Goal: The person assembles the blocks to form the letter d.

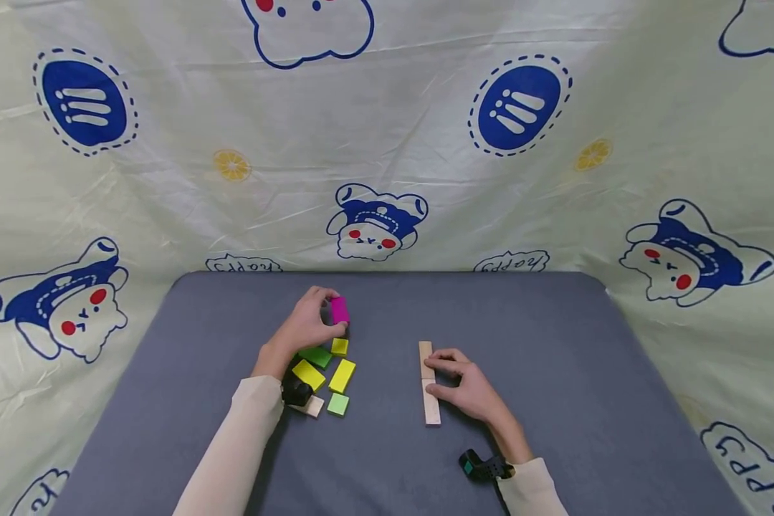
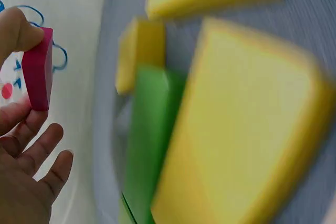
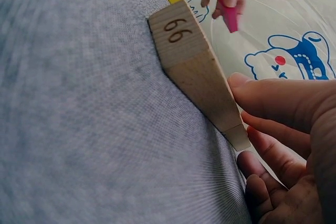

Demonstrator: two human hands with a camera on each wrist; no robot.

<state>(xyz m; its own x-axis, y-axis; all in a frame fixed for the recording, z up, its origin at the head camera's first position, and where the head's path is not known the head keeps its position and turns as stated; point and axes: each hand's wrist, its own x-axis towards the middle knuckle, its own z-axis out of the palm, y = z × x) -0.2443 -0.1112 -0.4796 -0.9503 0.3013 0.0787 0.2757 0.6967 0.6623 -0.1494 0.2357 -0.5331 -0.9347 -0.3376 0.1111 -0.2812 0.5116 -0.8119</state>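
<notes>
My left hand (image 1: 308, 320) pinches a magenta block (image 1: 340, 310) between thumb and fingers. In the left wrist view the red-pink block (image 2: 38, 72) is held by its ends, the other fingers spread beside it. My right hand (image 1: 467, 387) is at two plain wooden blocks (image 1: 429, 403), laid end to end in a line. Its thumb and fingertips touch their right side. In the right wrist view the nearer wooden block (image 3: 178, 35) has "66" marked on its end, and the thumb (image 3: 240, 81) rests against the side.
Below the left hand lie a small yellow block (image 1: 339, 347), a green block (image 1: 316, 356), two larger yellow blocks (image 1: 342, 376), a light green block (image 1: 338, 405) and a wooden block (image 1: 313, 407). The grey table (image 1: 522, 322) meets a printed curtain (image 1: 426, 143) at its back edge.
</notes>
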